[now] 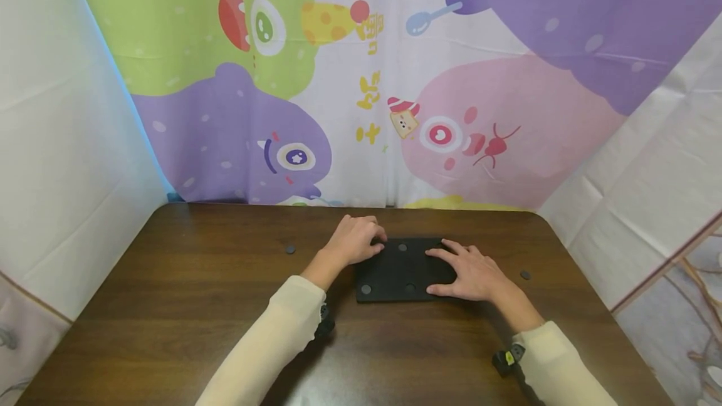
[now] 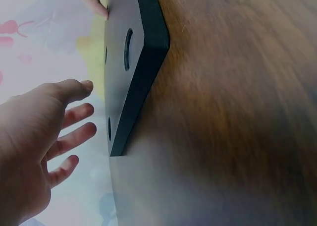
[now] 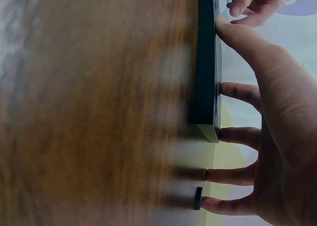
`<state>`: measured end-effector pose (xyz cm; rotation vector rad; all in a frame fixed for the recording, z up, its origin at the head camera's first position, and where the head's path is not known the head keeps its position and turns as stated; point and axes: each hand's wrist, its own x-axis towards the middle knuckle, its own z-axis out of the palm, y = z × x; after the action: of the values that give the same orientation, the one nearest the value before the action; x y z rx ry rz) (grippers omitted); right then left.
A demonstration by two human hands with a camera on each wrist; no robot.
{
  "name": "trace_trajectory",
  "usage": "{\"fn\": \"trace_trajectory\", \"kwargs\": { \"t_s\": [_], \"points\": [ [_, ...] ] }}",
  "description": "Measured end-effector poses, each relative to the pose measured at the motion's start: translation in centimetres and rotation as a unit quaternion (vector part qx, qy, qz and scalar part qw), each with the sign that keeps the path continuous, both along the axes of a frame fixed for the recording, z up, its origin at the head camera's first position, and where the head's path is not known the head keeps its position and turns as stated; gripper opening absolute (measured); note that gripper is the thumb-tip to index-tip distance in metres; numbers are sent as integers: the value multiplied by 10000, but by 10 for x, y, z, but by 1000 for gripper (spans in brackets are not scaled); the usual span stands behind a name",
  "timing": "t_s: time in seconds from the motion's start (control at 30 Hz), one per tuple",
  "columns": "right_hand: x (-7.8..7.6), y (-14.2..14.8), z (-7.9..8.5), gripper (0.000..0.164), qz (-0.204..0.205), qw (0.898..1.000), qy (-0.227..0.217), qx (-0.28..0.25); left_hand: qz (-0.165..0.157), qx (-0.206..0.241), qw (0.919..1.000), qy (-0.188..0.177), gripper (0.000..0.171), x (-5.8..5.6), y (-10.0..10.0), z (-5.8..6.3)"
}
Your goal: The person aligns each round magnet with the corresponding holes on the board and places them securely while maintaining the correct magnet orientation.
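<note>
A black rectangular board (image 1: pixel 395 271) with round recesses lies on the brown table. Grey discs show at its back edge (image 1: pixel 402 247) and its front-left corner (image 1: pixel 366 289); a front recess (image 1: pixel 410 288) looks dark. My left hand (image 1: pixel 352 240) hovers by the back-left corner, fingers loosely bent; the left wrist view shows nothing between thumb and fingers. My right hand (image 1: pixel 476 273) is spread over the board's right end, its thumb (image 3: pixel 225 28) and some fingertips resting on top, and hides part of that end.
One loose dark disc (image 1: pixel 290 249) lies on the table (image 1: pixel 197 306) to the left, another (image 1: pixel 525 274) to the right of my right hand. Behind the table hangs a cartoon-printed curtain (image 1: pixel 361 161). White panels (image 1: pixel 79 161) stand at both sides.
</note>
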<state>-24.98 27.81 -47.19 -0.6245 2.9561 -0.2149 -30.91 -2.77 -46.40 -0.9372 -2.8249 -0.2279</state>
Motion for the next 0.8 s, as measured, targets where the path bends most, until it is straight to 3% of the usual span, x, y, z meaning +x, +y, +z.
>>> {"fn": "trace_trajectory", "kwargs": {
  "t_s": [0.4, 0.8],
  "points": [
    [2, 0, 0, 89, 40, 10000, 0, -13, 151, 3, 9998, -150, 17, 4, -16, 1],
    [2, 0, 1, 88, 31, 10000, -15, -25, 192, 80, 9998, 21, 17, 7, -33, 4]
  ]
}}
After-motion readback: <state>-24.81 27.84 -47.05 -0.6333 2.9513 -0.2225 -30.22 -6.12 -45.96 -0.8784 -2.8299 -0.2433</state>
